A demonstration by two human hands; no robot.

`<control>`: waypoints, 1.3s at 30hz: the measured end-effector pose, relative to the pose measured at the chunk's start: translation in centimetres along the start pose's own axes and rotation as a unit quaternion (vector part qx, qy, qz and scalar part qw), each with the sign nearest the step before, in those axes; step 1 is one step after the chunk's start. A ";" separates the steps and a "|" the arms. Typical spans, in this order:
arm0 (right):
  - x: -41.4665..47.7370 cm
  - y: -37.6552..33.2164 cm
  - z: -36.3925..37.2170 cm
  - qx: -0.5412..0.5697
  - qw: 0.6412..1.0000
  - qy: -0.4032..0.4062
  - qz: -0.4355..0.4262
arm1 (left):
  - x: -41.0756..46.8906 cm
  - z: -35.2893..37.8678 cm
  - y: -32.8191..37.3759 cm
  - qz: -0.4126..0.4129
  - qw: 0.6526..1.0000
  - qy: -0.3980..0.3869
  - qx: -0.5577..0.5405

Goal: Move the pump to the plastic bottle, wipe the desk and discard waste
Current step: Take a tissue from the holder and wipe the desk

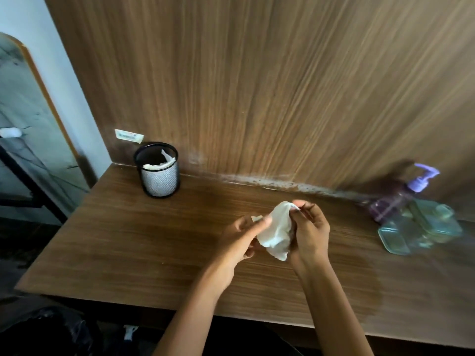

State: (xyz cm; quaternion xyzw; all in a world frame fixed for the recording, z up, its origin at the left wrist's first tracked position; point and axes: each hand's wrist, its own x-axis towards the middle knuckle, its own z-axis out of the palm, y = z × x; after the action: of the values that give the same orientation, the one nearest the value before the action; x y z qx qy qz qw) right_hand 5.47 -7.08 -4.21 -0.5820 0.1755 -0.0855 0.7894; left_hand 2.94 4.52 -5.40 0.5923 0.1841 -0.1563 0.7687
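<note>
Both hands hold a crumpled white tissue [279,231] just above the middle of the wooden desk [128,242]. My left hand [244,236] pinches its left side, and my right hand [309,233] grips its top and right side. At the far right, blurred, a purple plastic bottle [388,205] carries a lilac pump [422,179]. A clear glass bottle [417,228] lies beside it. A darker damp-looking patch [354,286] covers the desk at the right front.
A black mesh cup [158,173] with white tissue inside stands at the back left, near the wood-panel wall [257,86]. A small label [128,136] sticks to the wall above it. The desk's left edge drops to a dark floor.
</note>
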 end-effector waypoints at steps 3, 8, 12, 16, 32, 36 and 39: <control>-0.3 0.0 -0.3 0.007 0.998 -0.056 0.029 | 0.0 -1.2 -0.3 0.037 0.996 0.019 -0.074; 0.6 -0.9 -3.7 -0.011 0.987 -0.142 0.070 | 0.7 1.2 -1.2 0.217 0.964 0.140 0.057; 0.3 -1.4 -4.7 -0.063 0.986 -0.156 0.022 | 1.3 2.4 -1.7 0.353 0.875 0.202 0.263; 0.3 -1.5 -6.4 -0.142 0.983 -0.098 -0.056 | 1.0 3.5 -1.8 0.348 0.876 0.184 0.277; 1.1 -1.7 -12.9 -0.516 0.838 0.102 -0.144 | 1.0 5.6 -2.9 0.187 0.836 0.164 0.489; -0.3 -0.4 -10.2 -0.509 0.851 0.024 -0.130 | 1.5 5.0 -2.5 0.185 0.855 0.205 0.439; -1.6 2.3 -7.3 -0.546 0.829 -0.071 -0.096 | 1.8 4.7 -2.5 0.194 0.882 0.223 0.367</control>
State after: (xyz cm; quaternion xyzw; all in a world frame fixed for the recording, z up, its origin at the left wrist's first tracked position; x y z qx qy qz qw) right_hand 1.09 -12.30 -8.00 -0.9365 0.0808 -0.0094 0.3412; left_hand 3.83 -0.71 -7.30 0.8752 0.1613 0.0758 0.4498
